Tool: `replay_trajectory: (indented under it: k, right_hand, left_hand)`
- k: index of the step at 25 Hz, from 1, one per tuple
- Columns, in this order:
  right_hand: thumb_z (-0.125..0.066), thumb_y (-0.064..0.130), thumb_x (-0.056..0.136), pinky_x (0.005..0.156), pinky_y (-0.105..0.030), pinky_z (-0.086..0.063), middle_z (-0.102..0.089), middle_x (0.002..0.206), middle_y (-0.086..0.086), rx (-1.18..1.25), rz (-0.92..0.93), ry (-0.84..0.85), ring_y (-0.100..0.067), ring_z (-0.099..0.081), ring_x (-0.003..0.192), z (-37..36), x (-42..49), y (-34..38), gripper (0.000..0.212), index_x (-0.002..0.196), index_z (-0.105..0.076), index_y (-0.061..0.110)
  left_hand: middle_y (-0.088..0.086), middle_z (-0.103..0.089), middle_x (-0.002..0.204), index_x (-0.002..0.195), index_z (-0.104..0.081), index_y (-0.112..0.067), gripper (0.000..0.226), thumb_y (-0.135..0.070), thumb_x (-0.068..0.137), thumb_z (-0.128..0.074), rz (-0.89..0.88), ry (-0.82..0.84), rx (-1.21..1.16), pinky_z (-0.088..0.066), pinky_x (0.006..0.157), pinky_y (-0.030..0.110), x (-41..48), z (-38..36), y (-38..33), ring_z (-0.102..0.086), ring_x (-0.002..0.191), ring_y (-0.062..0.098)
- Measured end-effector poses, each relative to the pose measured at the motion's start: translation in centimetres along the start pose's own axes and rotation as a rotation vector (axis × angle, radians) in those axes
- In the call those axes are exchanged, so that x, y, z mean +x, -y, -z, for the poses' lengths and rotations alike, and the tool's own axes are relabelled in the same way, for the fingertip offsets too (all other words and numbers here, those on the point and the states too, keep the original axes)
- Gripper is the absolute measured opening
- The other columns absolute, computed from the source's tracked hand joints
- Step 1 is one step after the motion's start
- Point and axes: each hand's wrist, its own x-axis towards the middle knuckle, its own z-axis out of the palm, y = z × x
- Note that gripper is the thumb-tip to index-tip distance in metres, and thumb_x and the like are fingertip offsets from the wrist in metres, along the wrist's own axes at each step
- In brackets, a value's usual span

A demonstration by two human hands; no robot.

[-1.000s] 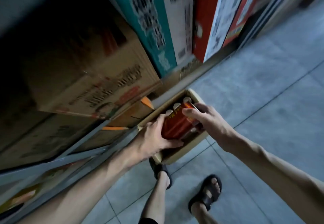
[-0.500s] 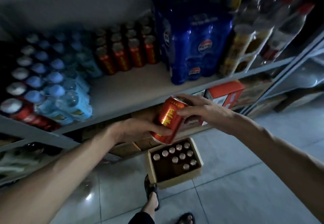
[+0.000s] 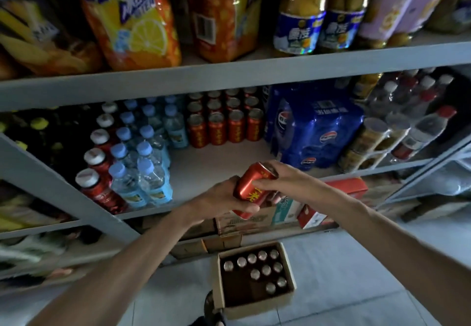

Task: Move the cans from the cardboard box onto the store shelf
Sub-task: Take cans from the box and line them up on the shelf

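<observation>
Both hands hold red cans (image 3: 251, 186) tilted in front of the middle shelf (image 3: 216, 167). My left hand (image 3: 224, 198) grips them from below and the left; my right hand (image 3: 283, 180) clasps their top and right side. How many cans are in the bundle I cannot tell. Several matching red cans (image 3: 224, 121) stand in rows at the back of that shelf. On the floor below, the open cardboard box (image 3: 254, 308) holds several more cans (image 3: 260, 265), seen from the top.
Blue-capped bottles (image 3: 142, 162) crowd the shelf's left, a blue wrapped pack (image 3: 313, 131) stands on its right. A bare strip of shelf lies between them. The upper shelf (image 3: 229, 75) carries orange packs and bottles. Cartons sit under the middle shelf. My foot is beside the box.
The cans were lifted out of the box with both hands and raised to the height of the middle shelf. The view swung up from the floor to the shelves.
</observation>
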Motion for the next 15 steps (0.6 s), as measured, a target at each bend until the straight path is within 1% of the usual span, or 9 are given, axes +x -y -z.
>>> replay_trajectory:
  k: [4,6,7,9,10,11,13,14,15]
  right_hand:
    - [-0.079,0.046,0.075,0.063,-0.021,-0.054,-0.068,0.101,0.001,0.012,-0.033,-0.123,-0.012,-0.069,0.086,-1.5,3.6,1.0,0.048,0.112,-0.055,0.025]
    - [-0.080,0.054,0.066,0.065,-0.020,-0.053,-0.069,0.101,0.000,0.021,-0.050,-0.159,-0.013,-0.069,0.089,-2.0,5.2,0.8,0.062,0.113,-0.057,0.021]
    - [-0.080,0.060,0.059,0.068,-0.022,-0.055,-0.069,0.102,-0.001,0.008,-0.049,-0.158,-0.013,-0.068,0.091,-2.2,6.2,0.7,0.071,0.114,-0.058,0.021]
    - [-0.077,0.065,0.050,0.078,-0.032,-0.058,-0.070,0.100,0.000,0.004,-0.055,-0.157,-0.014,-0.068,0.093,-2.3,8.0,0.6,0.079,0.114,-0.060,0.021]
    - [-0.079,0.061,0.053,0.083,-0.036,-0.059,-0.071,0.099,-0.001,0.037,-0.054,-0.160,-0.015,-0.068,0.093,-2.3,8.8,0.8,0.074,0.112,-0.063,0.020]
    - [-0.082,0.053,0.059,0.086,-0.038,-0.058,-0.072,0.098,-0.003,0.092,-0.048,-0.145,-0.017,-0.069,0.093,-2.5,9.4,0.9,0.062,0.108,-0.066,0.018]
    - [-0.083,0.030,0.073,0.092,-0.040,-0.056,-0.074,0.097,-0.009,0.251,-0.042,-0.123,-0.021,-0.070,0.096,-3.2,10.2,1.3,0.031,0.097,-0.071,0.014]
    - [-0.082,0.023,0.075,0.093,-0.041,-0.056,-0.074,0.098,-0.011,0.328,-0.047,-0.117,-0.023,-0.070,0.097,-3.5,10.5,1.3,0.025,0.095,-0.072,0.013]
    - [-0.083,0.020,0.075,0.093,-0.041,-0.056,-0.075,0.099,-0.011,0.373,-0.054,-0.112,-0.024,-0.071,0.098,-3.9,11.2,1.3,0.025,0.097,-0.073,0.011]
  left_hand:
    - [-0.005,-0.064,0.119,0.129,-0.050,-0.023,0.059,-0.026,0.078,-0.079,0.004,-0.079,-0.020,-0.049,0.098,0.028,1.3,2.4,1.4,-0.060,0.111,0.009]
    - [-0.004,-0.062,0.121,0.130,-0.047,-0.022,0.061,-0.027,0.078,-0.079,0.012,-0.104,-0.020,-0.048,0.097,0.029,1.8,3.3,2.1,-0.058,0.113,0.011]
    - [-0.003,-0.061,0.121,0.130,-0.046,-0.022,0.061,-0.028,0.078,-0.078,0.009,-0.113,-0.021,-0.049,0.096,0.028,2.0,3.6,2.4,-0.058,0.113,0.011]
    - [-0.005,-0.063,0.114,0.120,-0.051,-0.027,0.047,-0.024,0.080,-0.077,0.014,-0.140,-0.069,-0.052,0.085,0.018,2.7,4.2,3.3,-0.061,0.105,0.006]
    - [-0.006,-0.065,0.109,0.113,-0.054,-0.030,0.040,-0.022,0.081,-0.076,0.020,-0.163,-0.107,-0.053,0.080,0.015,3.0,4.4,3.6,-0.064,0.100,0.003]
    - [-0.006,-0.068,0.105,0.110,-0.058,-0.030,0.035,-0.023,0.081,-0.076,0.019,-0.198,-0.148,-0.054,0.080,0.016,3.2,4.6,3.8,-0.065,0.097,0.001]
    - [-0.005,-0.071,0.108,0.116,-0.060,-0.027,0.042,-0.033,0.078,-0.078,0.040,-0.266,-0.154,-0.055,0.089,0.028,3.7,4.9,4.6,-0.066,0.102,0.005]
    - [-0.005,-0.071,0.108,0.118,-0.060,-0.025,0.046,-0.035,0.077,-0.078,0.058,-0.290,-0.149,-0.054,0.091,0.030,3.8,5.0,4.8,-0.066,0.103,0.007]
    - [-0.005,-0.071,0.108,0.117,-0.059,-0.025,0.045,-0.034,0.077,-0.079,0.069,-0.323,-0.155,-0.053,0.091,0.029,4.0,5.3,5.2,-0.065,0.103,0.008]
